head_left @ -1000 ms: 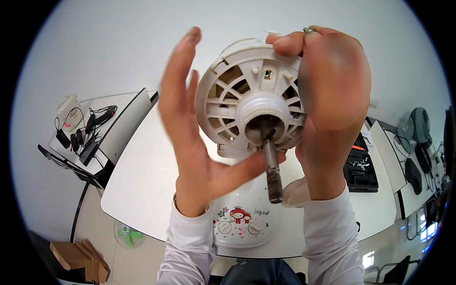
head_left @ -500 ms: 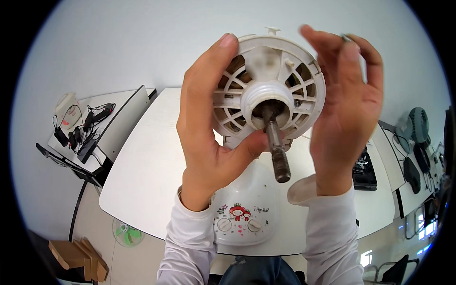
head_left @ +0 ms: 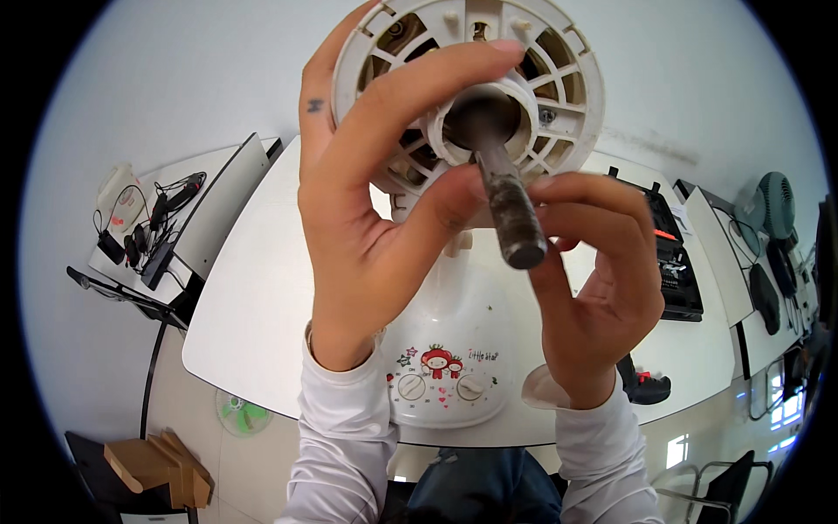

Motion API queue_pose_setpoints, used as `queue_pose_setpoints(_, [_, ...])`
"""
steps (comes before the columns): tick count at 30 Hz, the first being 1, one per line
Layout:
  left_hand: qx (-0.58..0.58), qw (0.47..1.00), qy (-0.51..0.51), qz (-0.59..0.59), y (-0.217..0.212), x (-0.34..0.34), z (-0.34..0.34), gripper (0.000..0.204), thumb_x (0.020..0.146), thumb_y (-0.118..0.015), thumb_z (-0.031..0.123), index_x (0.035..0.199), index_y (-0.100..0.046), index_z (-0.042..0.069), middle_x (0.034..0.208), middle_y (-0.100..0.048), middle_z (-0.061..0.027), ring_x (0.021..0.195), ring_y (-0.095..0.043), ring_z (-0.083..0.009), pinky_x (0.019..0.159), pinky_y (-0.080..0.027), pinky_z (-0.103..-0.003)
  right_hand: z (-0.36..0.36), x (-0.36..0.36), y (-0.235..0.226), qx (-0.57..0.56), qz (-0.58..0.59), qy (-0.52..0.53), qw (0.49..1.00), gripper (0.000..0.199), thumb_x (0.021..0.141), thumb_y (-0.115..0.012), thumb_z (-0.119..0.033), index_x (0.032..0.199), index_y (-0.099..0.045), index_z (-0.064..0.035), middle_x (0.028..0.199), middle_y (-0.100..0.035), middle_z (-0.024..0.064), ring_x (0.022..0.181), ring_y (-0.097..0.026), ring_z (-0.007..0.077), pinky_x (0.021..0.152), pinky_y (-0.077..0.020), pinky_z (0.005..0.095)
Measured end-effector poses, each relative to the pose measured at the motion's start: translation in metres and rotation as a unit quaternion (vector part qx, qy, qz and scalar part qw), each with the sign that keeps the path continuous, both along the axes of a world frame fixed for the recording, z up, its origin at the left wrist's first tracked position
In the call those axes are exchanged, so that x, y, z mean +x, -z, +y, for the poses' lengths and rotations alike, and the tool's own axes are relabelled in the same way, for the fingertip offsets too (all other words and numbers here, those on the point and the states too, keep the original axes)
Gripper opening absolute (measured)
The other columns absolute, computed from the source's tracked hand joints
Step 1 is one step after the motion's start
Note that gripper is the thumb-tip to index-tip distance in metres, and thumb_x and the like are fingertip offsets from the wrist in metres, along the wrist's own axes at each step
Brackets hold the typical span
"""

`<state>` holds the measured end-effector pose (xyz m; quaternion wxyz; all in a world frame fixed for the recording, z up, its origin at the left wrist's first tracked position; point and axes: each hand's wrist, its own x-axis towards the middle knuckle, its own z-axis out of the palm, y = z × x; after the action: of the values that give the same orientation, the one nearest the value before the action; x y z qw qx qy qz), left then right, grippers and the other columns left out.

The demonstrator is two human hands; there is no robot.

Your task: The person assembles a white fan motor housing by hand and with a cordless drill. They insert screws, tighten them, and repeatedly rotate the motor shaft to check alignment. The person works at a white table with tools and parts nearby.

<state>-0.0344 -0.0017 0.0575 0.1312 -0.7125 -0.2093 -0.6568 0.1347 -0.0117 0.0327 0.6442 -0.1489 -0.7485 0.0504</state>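
Raised in front of me is the fan motor housing (head_left: 576, 113), round, white and slotted. A worn metal motor shaft (head_left: 511, 205) sticks out of its central collar toward me. My left hand (head_left: 358, 192) is closed around the housing's left side, with a finger across the front above the collar and the thumb below by the shaft. My right hand (head_left: 602, 279) has its fingers curled in beside the shaft. What its fingertips hold, if anything, is hidden. Below is the white fan base (head_left: 436, 327) with two knobs and a cartoon print.
The white table (head_left: 253, 306) carries a black tool case (head_left: 681, 279) and a black-and-red tool (head_left: 646, 384) on the right. Cables and adapters (head_left: 161, 227) lie on a side desk at left. A green fan blade (head_left: 240, 419) and cardboard (head_left: 161, 467) are on the floor.
The housing has risen and come nearer. My left index finger has moved onto its front. My right hand, earlier raised at the right with a small metal piece, has come down beside the shaft.
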Motion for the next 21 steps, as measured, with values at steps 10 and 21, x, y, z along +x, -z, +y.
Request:
queue_pose_setpoints(10, [0.173,0.981,-0.082,-0.04,0.0,-0.006,0.02,0.047,0.078,-0.074,0.034,0.114,-0.067,0.006,0.134,-0.052,-0.0206,0.126,-0.047,-0.0354,0.107,-0.033,-0.049,-0.005,-0.016,0.02,-0.109,0.193,-0.081,0.972,0.022,0.072,-0.072,0.01,0.091,-0.064,0.0009,0.11,-0.057,0.0135,0.094,-0.064,0.0224,0.081,-0.0535,0.0305])
queue_pose_setpoints(21, [0.105,0.988,-0.084,0.071,-0.002,-0.033,0.014,0.038,0.084,-0.067,0.036,0.107,-0.07,0.006,0.133,-0.05,-0.0276,0.127,-0.047,-0.0384,0.106,-0.034,-0.048,-0.004,-0.017,0.023,-0.073,0.14,-0.017,0.987,0.021,0.068,-0.074,0.009,0.085,-0.068,-0.0003,0.105,-0.061,0.0133,0.094,-0.061,0.0225,0.077,-0.0541,0.0307])
